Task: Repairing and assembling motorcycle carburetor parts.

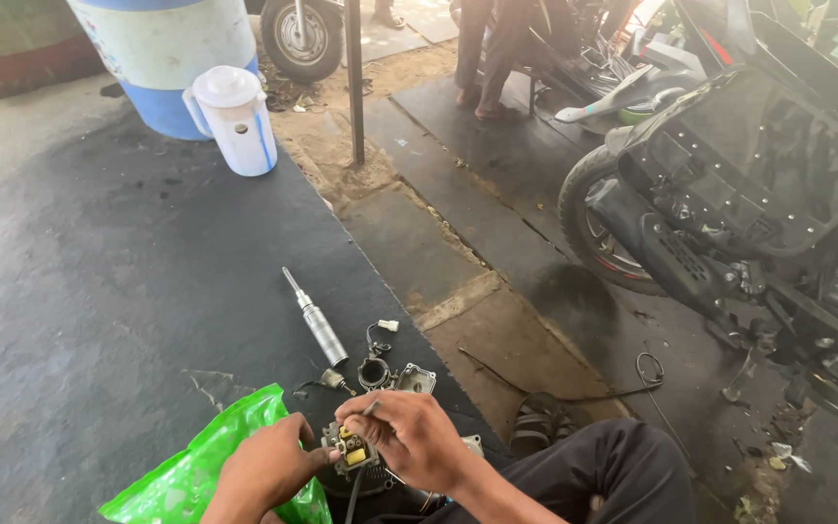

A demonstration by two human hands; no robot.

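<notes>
Both hands closed — left hand (266,468) grips the carburetor body (352,451), right hand (413,438) pinches a thin tool (371,409).

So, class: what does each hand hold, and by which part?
Left hand grips the small metal carburettor by its left side. Right hand pinches a thin tool near its upper end, tip at the carburettor.

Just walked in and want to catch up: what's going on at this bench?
A person seated at a dark mat-covered bench steadies a small metal engine part with yellow pieces in the left hand. The right hand works a thin tool into its top. Loose metal parts, a silver cylindrical tool and a green plastic bag lie alongside. A stripped motorbike stands nearby.
</notes>
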